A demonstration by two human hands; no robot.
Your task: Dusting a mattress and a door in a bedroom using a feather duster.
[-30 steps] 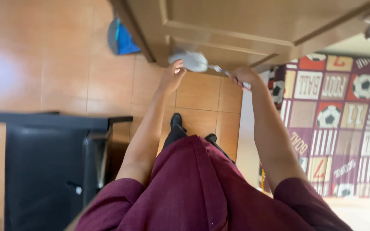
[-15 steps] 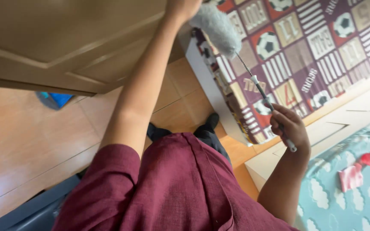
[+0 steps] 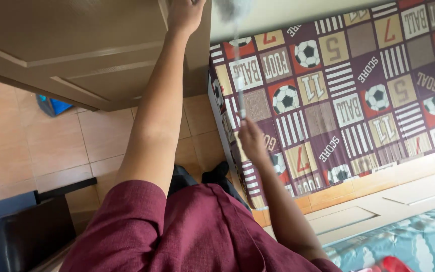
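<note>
At the right hand's (image 3: 252, 135) fingertips, a thin pale duster handle (image 3: 239, 95) is pinched and now points straight up, where half a second ago it slanted across the patterned cover. Its grey fluffy head (image 3: 232, 9) is blurred and cut off by the top edge, while the left hand (image 3: 185, 14) presses the smooth wooden door's (image 3: 76, 55) edge, fingers partly cropped, so their grip cannot be told. Beyond lie a football-patterned patchwork bedspread (image 3: 358, 95) and glossy tan floor tiles (image 3: 36, 146).
</note>
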